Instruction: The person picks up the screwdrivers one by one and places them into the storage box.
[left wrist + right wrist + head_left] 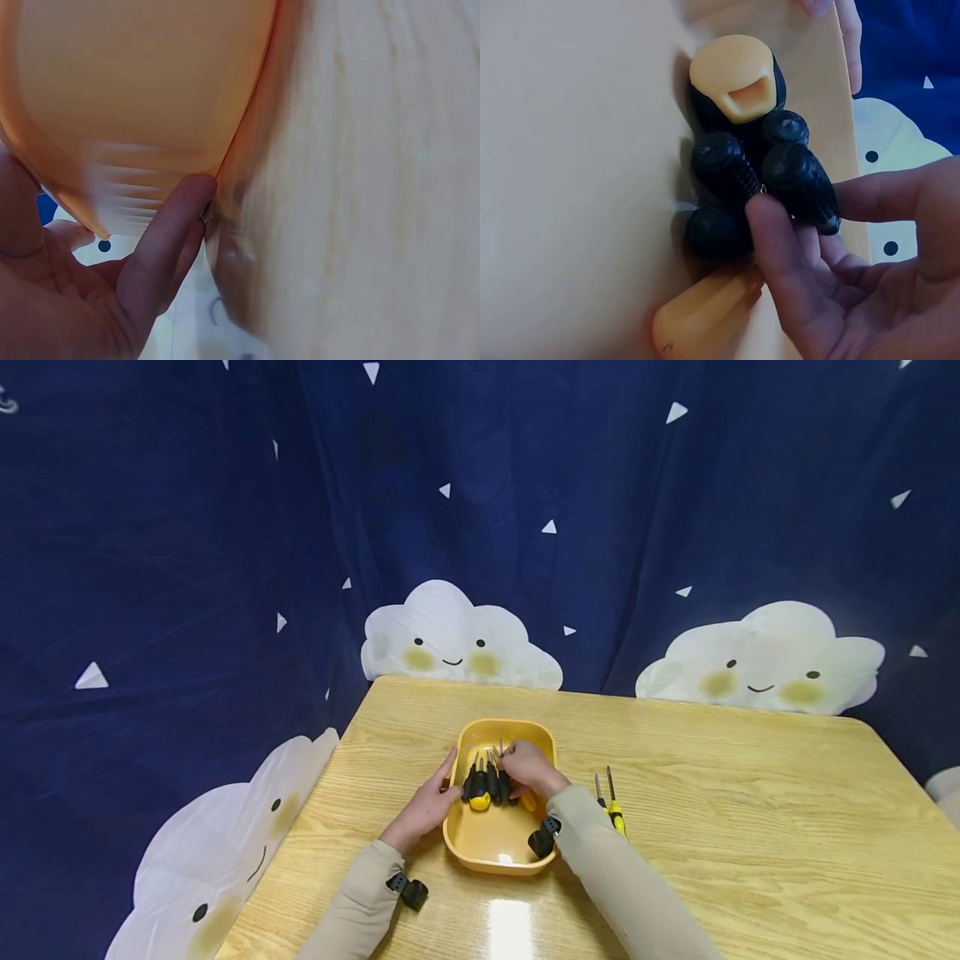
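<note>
Several screwdrivers lie in the upper part of a yellow-orange plastic tub [495,853], their shafts toward its far end. Among them are black handles [718,154], one stubby handle with a yellow end [731,71] and an orange-yellow handle [705,311]. My right hand [527,766] reaches into the tub and pinches a black-handled screwdriver [799,180] between thumb and fingers. At the tub's left side, my left hand [429,806] holds the wall, thumb at the rim and fingers [169,240] against the outside.
On the wooden table [750,827], to the right of the tub, lie two screwdrivers, one with a yellow and black handle [617,818]. My right forearm partly covers them. A dark blue curtain [480,485] with white clouds hangs behind and left of the table.
</note>
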`<state>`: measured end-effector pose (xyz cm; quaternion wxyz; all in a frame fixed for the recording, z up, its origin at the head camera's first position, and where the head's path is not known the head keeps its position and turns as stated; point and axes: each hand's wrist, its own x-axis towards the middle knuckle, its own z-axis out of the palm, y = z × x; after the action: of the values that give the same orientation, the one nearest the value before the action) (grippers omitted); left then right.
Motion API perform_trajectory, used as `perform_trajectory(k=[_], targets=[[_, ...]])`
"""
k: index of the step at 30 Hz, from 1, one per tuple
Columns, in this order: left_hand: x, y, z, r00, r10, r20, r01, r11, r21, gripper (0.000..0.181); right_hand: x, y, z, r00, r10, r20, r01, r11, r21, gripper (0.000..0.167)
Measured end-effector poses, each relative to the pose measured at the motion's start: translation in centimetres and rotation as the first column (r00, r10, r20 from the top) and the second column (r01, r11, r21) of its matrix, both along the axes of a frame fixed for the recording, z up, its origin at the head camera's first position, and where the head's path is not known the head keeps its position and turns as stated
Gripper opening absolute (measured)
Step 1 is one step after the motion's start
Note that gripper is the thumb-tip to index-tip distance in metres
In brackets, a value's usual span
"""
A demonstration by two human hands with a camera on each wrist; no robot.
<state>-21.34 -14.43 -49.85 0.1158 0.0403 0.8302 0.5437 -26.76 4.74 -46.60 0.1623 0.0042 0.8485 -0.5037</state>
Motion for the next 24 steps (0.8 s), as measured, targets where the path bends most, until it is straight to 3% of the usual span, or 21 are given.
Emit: perform_trajectory(k=[14,24], targets=[[0.05,-0.03,0.18,1.0,0.003,0.008,-0.002,1.0,-0.001,0.068,0.12,-0.01,-0.01,1.0,-0.025,-0.004,0.025,0.999,0.025,0.008],[0.03,0.08,0.22,1.0,0.006,0.022,-0.006,1.0,0.0,0.068,0.25,-0.01,0.22,1.0,0.009,0.015,-0.008,1.0,-0.023,0.013]])
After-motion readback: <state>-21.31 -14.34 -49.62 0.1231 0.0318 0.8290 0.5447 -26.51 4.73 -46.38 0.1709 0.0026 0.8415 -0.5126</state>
